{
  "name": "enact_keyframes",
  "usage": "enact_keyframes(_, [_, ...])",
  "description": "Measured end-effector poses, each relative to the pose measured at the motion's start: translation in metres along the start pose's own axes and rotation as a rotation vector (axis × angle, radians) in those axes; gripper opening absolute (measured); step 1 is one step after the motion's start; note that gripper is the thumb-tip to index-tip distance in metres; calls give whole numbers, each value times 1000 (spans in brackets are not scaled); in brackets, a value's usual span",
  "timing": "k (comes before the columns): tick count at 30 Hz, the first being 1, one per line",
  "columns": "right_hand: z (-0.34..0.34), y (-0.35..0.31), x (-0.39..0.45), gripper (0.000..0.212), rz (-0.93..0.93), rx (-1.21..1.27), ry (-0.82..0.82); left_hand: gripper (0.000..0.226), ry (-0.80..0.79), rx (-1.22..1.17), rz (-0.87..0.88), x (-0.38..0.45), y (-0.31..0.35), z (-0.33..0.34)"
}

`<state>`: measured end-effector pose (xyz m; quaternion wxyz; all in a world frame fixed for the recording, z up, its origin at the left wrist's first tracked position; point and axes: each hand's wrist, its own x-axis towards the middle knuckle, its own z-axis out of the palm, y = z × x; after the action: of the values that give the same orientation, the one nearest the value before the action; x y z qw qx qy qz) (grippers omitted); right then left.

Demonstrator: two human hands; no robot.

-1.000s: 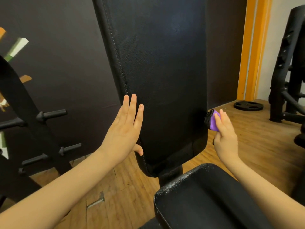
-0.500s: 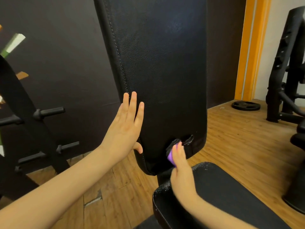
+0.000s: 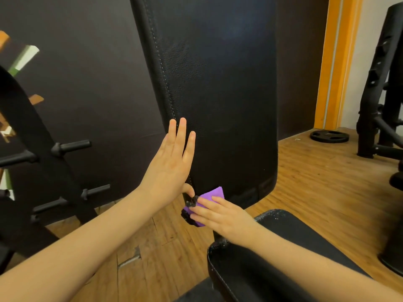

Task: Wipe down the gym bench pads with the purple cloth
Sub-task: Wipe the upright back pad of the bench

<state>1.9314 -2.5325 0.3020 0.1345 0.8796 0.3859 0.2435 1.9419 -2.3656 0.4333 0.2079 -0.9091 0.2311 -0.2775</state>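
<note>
Upright back pad [image 3: 218, 94], left hand [image 3: 170, 168] flat against it, right hand [image 3: 222, 216] pressing purple cloth [image 3: 209, 198]

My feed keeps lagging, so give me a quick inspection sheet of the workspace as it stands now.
Surface: wooden floor, a damaged patch near the bench.
Job's things: upright back pad; purple cloth against its lower left corner; seat pad below.
Clutter: weight plate on the floor.
Grips: left hand flat on the back pad's left edge; right hand presses the cloth.
Cables: nothing seen.
Surroundings: black peg rack left, dark wall, orange frame, black machine right.
</note>
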Motion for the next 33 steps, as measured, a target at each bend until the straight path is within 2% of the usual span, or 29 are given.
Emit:
enact_keyframes(2, [5,14,-9,87,-59,-69,12,126,-9,7,-10,0,1,0])
enact_keyframes(4, [14,31,-27,80,-20,-108,1,126,-31,-8,-17,-1,1,-1])
enact_keyframes(7, [40,75,-82,53,144,-283,118,126,-58,22,-21,0,0,-2])
enact_keyframes(8, [43,88,-102,57,256,-258,107,126,-60,30,-16,1,0,-2])
enact_keyframes(10, [38,101,-128,86,521,-117,77,127,-67,10,-11,1,0,-1])
enact_keyframes(11, [34,102,-133,96,641,-61,98,127,-63,-1,-9,2,-1,0])
enact_keyframes(12, [31,100,-131,97,736,-8,158,128,-58,-4,-7,2,-1,1])
enact_keyframes(14, [19,92,-114,81,823,100,317,128,-60,-1,-10,2,-1,0])
enact_keyframes(17, [5,90,-78,62,1003,347,668,128,-61,-2,-14,0,0,-1])
enact_keyframes(20, [19,79,-42,64,1183,558,745,129,-45,-5,-18,1,1,1])
enact_keyframes(24, [53,40,-22,72,1185,513,682,129,-34,6,-15,2,1,3])
enact_keyframes(25, [56,26,-22,71,1133,492,654,129,-31,3,-11,2,1,3])
enact_keyframes(28, [56,-26,-21,74,833,531,524,129,5,-24,-5,1,2,2])
enact_keyframes(31, [51,-52,-19,97,601,362,308,128,15,-39,-7,0,2,2])
enact_keyframes(33, [37,-42,-20,90,402,227,276,126,-6,-36,-6,0,2,1])
